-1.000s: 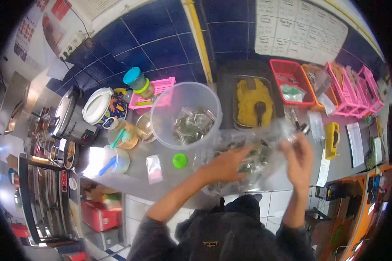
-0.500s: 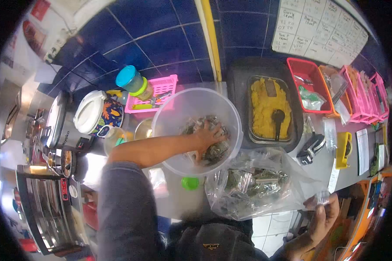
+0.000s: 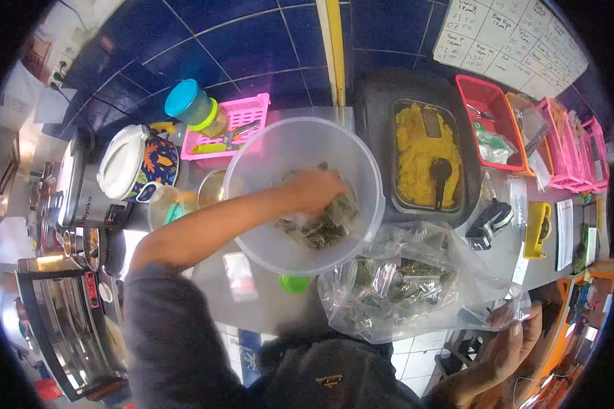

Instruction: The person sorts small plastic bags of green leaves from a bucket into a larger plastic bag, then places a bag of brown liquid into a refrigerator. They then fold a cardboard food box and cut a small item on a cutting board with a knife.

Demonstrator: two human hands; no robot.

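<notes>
Blue tiles [image 3: 239, 48] back the grey surface [image 3: 269, 313]. Inside the clear tub [image 3: 266, 153], my left hand [image 3: 317, 189] touches small packets [image 3: 324, 236] just beneath it; I cannot tell whether it grips any. My right hand [image 3: 514, 346] pinches the edge of a plastic bag [image 3: 476, 300] of packets.

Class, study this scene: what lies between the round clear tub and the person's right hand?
A clear plastic bag with small packets inside lies between the tub and the right hand, as the head view shows.
</notes>
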